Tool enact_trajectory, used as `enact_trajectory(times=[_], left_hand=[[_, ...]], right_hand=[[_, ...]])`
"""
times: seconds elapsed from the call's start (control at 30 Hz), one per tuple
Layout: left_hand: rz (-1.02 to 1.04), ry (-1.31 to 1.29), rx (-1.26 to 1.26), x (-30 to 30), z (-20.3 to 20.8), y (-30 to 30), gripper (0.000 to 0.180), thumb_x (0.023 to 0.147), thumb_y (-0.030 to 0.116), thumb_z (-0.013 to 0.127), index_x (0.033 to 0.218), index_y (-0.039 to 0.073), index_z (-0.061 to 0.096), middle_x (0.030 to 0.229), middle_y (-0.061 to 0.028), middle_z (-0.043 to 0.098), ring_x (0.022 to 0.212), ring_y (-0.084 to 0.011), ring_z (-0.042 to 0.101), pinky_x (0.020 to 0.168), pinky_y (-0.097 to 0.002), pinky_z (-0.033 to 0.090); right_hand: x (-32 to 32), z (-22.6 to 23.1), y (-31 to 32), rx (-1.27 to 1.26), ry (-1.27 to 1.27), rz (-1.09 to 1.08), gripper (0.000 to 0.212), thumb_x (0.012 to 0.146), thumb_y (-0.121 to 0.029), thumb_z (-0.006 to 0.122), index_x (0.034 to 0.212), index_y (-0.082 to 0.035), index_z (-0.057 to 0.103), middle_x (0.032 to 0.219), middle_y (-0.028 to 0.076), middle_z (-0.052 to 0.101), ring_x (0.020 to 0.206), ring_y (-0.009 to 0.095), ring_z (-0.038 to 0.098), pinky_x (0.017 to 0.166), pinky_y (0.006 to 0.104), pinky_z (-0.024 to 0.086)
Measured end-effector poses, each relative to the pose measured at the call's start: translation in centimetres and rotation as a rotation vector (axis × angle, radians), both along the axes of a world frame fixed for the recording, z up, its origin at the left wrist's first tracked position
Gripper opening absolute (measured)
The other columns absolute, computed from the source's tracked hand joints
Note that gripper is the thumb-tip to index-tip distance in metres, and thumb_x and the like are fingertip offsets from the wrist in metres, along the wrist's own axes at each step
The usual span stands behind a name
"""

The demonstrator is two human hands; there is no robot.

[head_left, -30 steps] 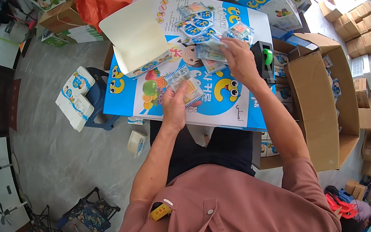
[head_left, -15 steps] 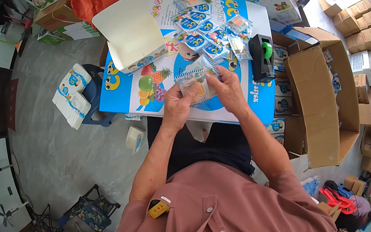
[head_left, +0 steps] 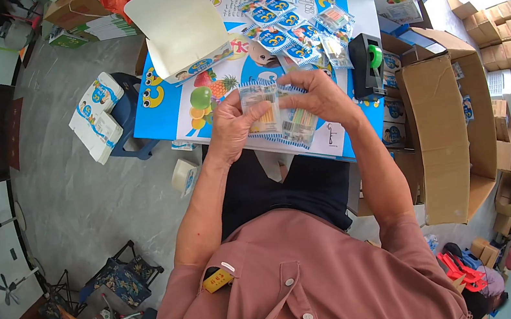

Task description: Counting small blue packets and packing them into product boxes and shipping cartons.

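My left hand (head_left: 229, 128) is closed on small clear packets, with its thumb across the front packet (head_left: 262, 114). These packets have blue-striped edges and coloured sticks inside. A second packet (head_left: 300, 126) fans out at lower right, partly behind the front one. At the packets' upper right is my right hand (head_left: 324, 97), its thumb and forefinger apart and slightly blurred. Beyond my hands, a pile of similar packets (head_left: 280, 22) with blue labels lies on a printed blue and white carton (head_left: 163, 133). An opened white box (head_left: 175, 30) stands left of the pile.
A black tape dispenser (head_left: 366, 72) with green tape sits at the carton's right edge. Right of it stands a large open brown cardboard box (head_left: 439, 140). A blue stool (head_left: 127, 128) on the left carries flattened printed boxes (head_left: 96, 120). A small white container (head_left: 185, 176) is on the floor.
The second packet has swung from the upper right to the lower right of the front one. My right thumb and forefinger have spread apart. The view has shifted slightly.
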State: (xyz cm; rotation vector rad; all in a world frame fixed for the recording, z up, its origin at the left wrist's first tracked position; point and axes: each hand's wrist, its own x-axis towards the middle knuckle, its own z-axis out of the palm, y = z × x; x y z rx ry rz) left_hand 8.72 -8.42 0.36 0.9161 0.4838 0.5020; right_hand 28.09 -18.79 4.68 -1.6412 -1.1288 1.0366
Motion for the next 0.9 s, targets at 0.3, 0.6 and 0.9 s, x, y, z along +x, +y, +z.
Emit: enact_trajectory(times=[0.3,0.6,0.9], left_hand=[[-0.057,-0.054,-0.125,-0.2,-0.1,-0.8,0.051,0.093,0.005,0.076,0.139,0.0,0.055,0.12,-0.0067,0.072,0.102,-0.0137,0.07,0.09,-0.0288,0.058],[0.114,0.03,0.184,-0.3,-1.0,-1.4,0.044,0.094,0.007,0.075,0.133,0.002,0.056,0.118,-0.0041,0.071,0.103,-0.0112,0.068,0.09,-0.0296,0.057],[0.204,-0.285,-0.456,-0.5,-0.9,0.2,0.044,0.1,0.029,0.07,0.137,0.011,0.056,0.126,-0.0044,0.069,0.115,-0.0185,0.066,0.099,-0.0391,0.054]], right_hand=[[-0.5,-0.4,0.4,0.05,-0.277,-0.126,0.028,0.106,-0.025,0.061,0.112,-0.001,0.073,0.092,0.008,0.072,0.084,0.015,0.064,0.076,0.0319,0.052],[-1.6,2.4,4.2,-0.038,0.008,-0.252,0.039,0.106,-0.038,0.056,0.116,-0.005,0.073,0.109,0.012,0.074,0.106,0.025,0.068,0.096,0.0418,0.05],[4.9,-3.7,7.0,0.224,-1.032,-0.089,0.031,0.102,-0.028,0.06,0.122,-0.009,0.075,0.125,0.019,0.071,0.131,0.037,0.058,0.118,0.0523,0.035]])
